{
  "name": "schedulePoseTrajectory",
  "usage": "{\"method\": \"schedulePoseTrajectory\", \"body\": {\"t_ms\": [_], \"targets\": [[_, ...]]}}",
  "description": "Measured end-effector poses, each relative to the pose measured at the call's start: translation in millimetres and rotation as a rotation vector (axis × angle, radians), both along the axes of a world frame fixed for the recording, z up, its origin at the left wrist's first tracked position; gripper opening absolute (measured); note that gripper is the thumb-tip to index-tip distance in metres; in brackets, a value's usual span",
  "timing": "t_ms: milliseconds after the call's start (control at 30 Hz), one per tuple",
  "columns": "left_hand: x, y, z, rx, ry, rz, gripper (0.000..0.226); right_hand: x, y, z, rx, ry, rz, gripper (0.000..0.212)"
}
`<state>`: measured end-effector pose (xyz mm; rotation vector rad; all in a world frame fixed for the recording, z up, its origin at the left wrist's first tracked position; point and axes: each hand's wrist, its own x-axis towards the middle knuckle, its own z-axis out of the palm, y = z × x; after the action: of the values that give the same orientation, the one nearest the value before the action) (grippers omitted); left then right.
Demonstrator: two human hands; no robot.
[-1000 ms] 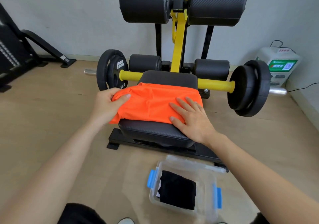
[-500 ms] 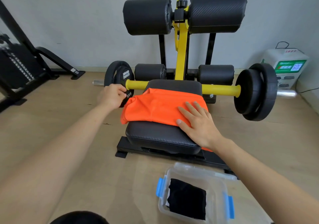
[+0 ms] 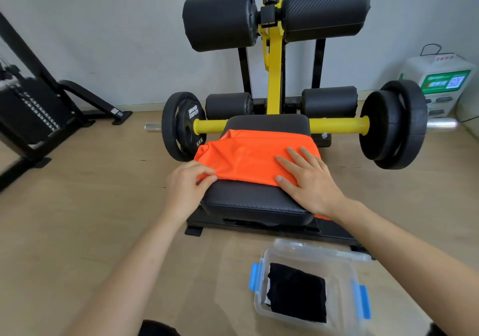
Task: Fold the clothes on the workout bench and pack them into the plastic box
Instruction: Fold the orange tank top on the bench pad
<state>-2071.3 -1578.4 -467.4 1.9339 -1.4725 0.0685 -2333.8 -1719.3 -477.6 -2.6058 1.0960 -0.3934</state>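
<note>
An orange garment lies partly folded across the black padded seat of the workout bench. My left hand pinches the garment's near left corner at the seat's left edge. My right hand lies flat with spread fingers on the garment's right part, pressing it onto the seat. A bit of orange cloth hangs below the seat on the right, behind my right wrist. On the floor in front of the bench stands a clear plastic box with blue latches, holding a folded black garment.
The bench's yellow bar carries black weight plates at the left and right. Black roller pads stand above. Another black machine is at far left; a white device sits by the right wall. The floor is wood.
My left hand has come back from the left weight plate to the garment's near left corner and now pinches it. My right hand stays pressed flat on the cloth.
</note>
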Motion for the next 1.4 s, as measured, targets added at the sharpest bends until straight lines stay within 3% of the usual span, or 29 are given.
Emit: {"method": "schedulePoseTrajectory", "body": {"t_ms": [233,367,500,667,867,933,1033,1233,1400], "targets": [[23.5,6.1,9.5,-0.066,-0.26,0.15,0.009,-4.0,-0.4,0.1,0.005,0.011,-0.003,0.088],[15.1,0.0,6.0,0.092,-0.234,0.238,0.008,-5.3,0.5,2.4,0.008,0.005,0.004,0.087],[9.3,-12.4,13.5,0.054,-0.186,0.29,0.015,-3.2,-7.1,9.5,0.036,-0.075,-0.042,0.061],[7.8,-45.2,30.4,0.055,-0.134,0.17,0.016,3.2,-45.8,22.6,0.078,-0.322,-0.13,0.028],[20.9,-99.3,49.8,0.417,-0.216,0.073,0.035,7.2,-76.8,23.8,0.128,-0.339,-0.205,0.026],[22.4,-109.1,53.1,0.503,-0.239,0.069,0.027,10.7,-80.7,21.7,0.123,-0.339,-0.217,0.019],[25.2,-119.1,60.0,0.456,-0.227,0.08,0.007,12.6,-86.6,22.5,0.124,-0.355,-0.217,0.006],[23.4,-144.6,79.5,0.144,-0.216,0.087,0.008,9.8,-93.3,30.9,0.071,-0.513,-0.3,0.011],[15.0,-154.3,49.8,0.44,-0.141,0.059,0.039,5.1,-79.0,22.0,0.142,-0.387,-0.227,0.038]]}}
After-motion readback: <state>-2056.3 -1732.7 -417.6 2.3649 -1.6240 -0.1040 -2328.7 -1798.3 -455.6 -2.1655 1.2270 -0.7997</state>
